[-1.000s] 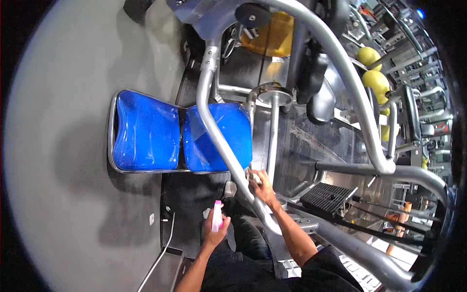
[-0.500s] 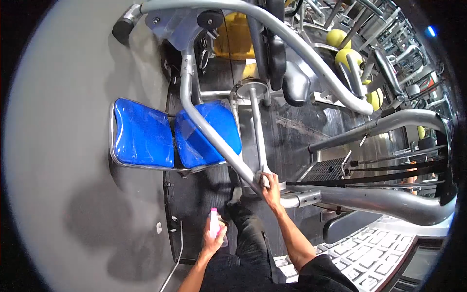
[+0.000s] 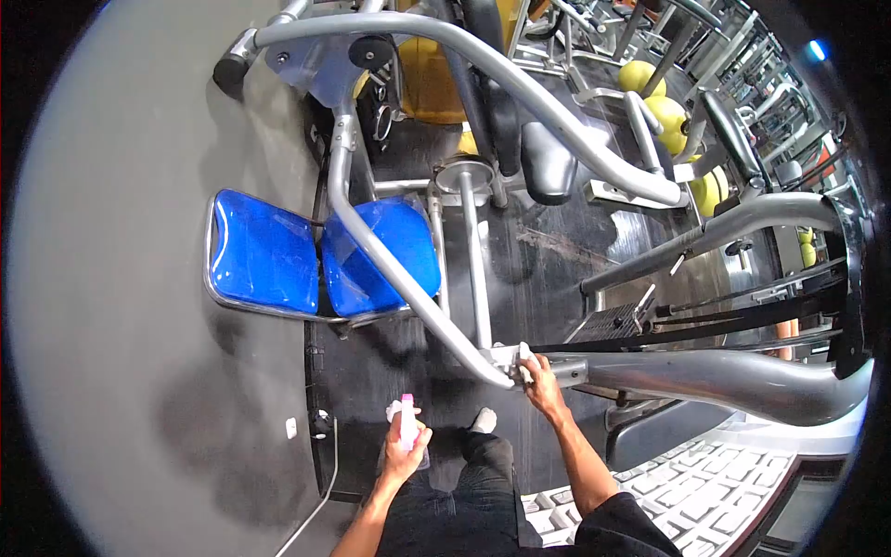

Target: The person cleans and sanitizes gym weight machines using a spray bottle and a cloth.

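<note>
My left hand (image 3: 403, 451) is closed round a spray bottle (image 3: 407, 422) with a pink top, held upright low in the view, in front of my legs. A white cloth (image 3: 526, 360) is in my right hand (image 3: 544, 385), pressed against the joint of the grey metal frame (image 3: 501, 359) of a gym machine. A curved grey tube (image 3: 394, 269) runs from that joint up to the left, in front of a blue padded chair (image 3: 264, 251).
A thick grey beam (image 3: 715, 379) extends right from the joint. Weight plates (image 3: 613, 320), a black seat pad (image 3: 548, 162) and yellow balls (image 3: 664, 121) stand beyond. At the left is a grey wall (image 3: 121, 278) with a cable (image 3: 329, 473) beside it.
My right hand has moved slightly right and down with the cloth, along the frame's joint. The machine and chair have shifted left in view, and my foot shows further forward.
</note>
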